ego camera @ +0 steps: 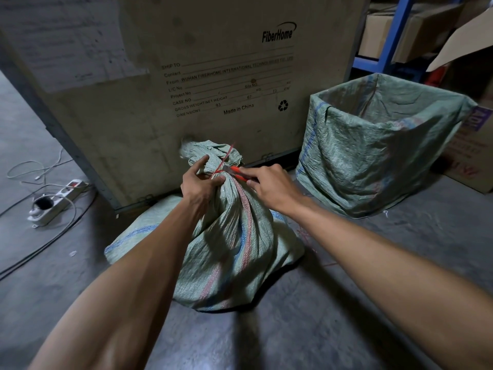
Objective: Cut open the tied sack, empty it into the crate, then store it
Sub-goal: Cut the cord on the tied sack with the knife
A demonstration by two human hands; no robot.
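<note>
Head view. Both forearms stretched forward and down, converging on the neck of the tied sack (234,236), which stands on the concrete floor (346,303) right under the hands. Left hand (198,182) clamped around the bunched neck from the left, fingers curled over the cloth, thumb lying across the front just below the red string (225,158). Right hand (269,186) coming in from the right, back of the hand upward, fingers curled around an orange-handled cutter (236,170) whose tip points left and touches the string at the knot. Gathered top of the sack fanning out just beyond the left hand's fingers. A second green woven bag (373,150) standing open-mouthed beyond and to the right of the right hand, well apart from it. A large printed crate panel (213,76) rising directly behind both hands. A white power strip (57,200) with cables lying on the floor far to the left of the left hand. Blue shelving (389,41) with cartons up beyond the right hand.
</note>
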